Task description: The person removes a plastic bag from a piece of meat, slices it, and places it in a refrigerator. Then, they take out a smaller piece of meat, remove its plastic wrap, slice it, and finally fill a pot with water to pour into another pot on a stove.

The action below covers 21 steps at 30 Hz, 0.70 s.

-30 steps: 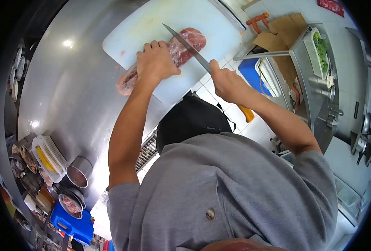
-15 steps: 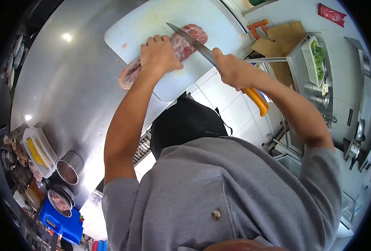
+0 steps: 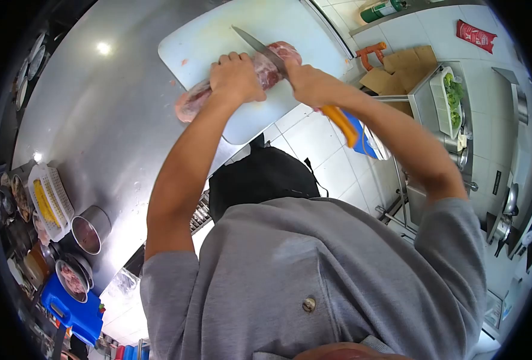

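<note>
A long piece of raw red meat (image 3: 267,72) lies diagonally across the white cutting board (image 3: 203,45). My left hand (image 3: 236,78) presses down on its middle, fingers curled over it. In my right hand (image 3: 315,85) is a knife (image 3: 259,49) with an orange-yellow handle. Its blade crosses over the meat to the right of my left hand, the tip pointing to the upper left. My right fist hides the base of the blade and part of the handle.
The board lies on a steel table (image 3: 98,102). At lower left are a white basket (image 3: 62,210), a steel pot (image 3: 91,231), a bowl of meat pieces (image 3: 73,281) and a blue container (image 3: 71,312). A tray of greens (image 3: 452,102) and cardboard (image 3: 407,69) are at right.
My right hand and the knife have moved left, and the handle has swung in closer to my body. My left hand stays on the meat. The whole view has shifted slightly.
</note>
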Available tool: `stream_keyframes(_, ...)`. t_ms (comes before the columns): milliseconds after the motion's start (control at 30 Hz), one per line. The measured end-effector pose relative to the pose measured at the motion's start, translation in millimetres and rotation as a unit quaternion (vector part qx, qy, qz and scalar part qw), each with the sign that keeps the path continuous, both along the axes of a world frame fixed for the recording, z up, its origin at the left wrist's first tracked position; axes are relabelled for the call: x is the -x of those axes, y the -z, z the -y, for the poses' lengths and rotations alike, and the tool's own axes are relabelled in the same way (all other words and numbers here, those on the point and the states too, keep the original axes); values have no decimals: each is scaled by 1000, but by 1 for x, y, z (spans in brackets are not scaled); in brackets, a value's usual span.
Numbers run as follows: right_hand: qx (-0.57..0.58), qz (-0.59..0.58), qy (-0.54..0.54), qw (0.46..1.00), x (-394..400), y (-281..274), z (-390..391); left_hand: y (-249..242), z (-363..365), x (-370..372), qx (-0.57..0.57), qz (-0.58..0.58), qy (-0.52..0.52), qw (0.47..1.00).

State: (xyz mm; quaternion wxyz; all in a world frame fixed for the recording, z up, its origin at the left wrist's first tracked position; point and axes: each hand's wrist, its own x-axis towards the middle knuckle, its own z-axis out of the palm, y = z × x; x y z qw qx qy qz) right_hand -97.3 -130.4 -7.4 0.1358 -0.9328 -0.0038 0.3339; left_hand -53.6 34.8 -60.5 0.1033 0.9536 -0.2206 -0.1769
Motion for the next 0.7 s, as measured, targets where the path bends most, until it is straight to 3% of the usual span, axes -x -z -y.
stream_keyframes(33, 1, -1, 0, 1000, 3, -19, 1, -1, -1, 0, 1, -1, 0, 1000)
stream_keyframes(100, 16, -116, -3, 993, 9, -58, 6, -1, 1, 2, -3, -12, -13, 1000)
stream_keyframes(233, 15, -143, 23, 989, 1, -51, -4, 0, -3, 0, 18, -18, -4, 1000)
stream_keyframes(333, 1, -81, 1, 997, -1, 0, 4, 0, 0, -1, 17, -12, 4, 1000)
stream_keyframes(400, -19, 27, -12, 999, 1, 31, 8, 3, 0, 0, 13, -1, 2, 1000)
stream_keyframes(533, 22, 138, -19, 990, -1, 47, -3, -2, 0, -3, 14, 11, -2, 1000)
stream_keyframes(633, 5, 105, -12, 994, 9, 28, -2, -3, 3, 4, 14, 7, -11, 1000)
stream_keyframes(700, 14, -35, 19, 999, 12, -11, -3, -4, 2, 3, 5, -5, -10, 1000)
